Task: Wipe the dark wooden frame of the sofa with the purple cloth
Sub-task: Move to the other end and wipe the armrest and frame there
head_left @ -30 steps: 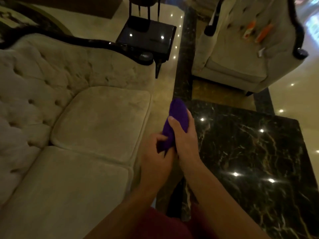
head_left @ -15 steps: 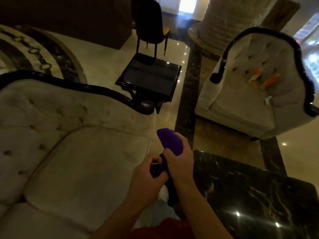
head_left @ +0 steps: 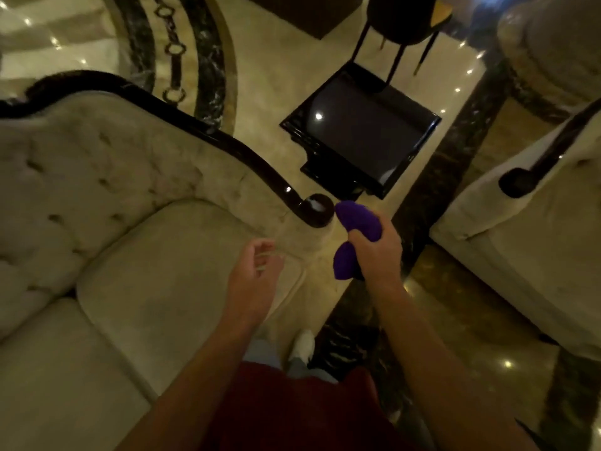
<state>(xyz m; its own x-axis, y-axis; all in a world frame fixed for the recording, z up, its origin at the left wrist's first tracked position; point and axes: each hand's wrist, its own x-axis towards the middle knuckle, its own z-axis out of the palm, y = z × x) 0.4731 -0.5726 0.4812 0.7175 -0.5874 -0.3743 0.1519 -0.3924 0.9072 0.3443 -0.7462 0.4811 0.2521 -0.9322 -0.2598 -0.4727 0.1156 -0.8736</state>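
The cream tufted sofa fills the left side. Its dark wooden frame runs along the top of the backrest and ends in a round scroll at the arm. My right hand grips the bunched purple cloth, whose upper end sits just right of that scroll, almost touching it. A second lobe of the cloth hangs below my fingers. My left hand hovers over the seat cushion with its fingers apart and nothing in it.
A glossy black side table stands beyond the sofa arm, with a dark chair behind it. A cream armchair with dark trim is on the right. Polished marble floor lies between them.
My left hand has let go of the cloth and moved left over the cushion. My right hand has carried the cloth up to the scroll of the frame. The view has tilted and come closer.
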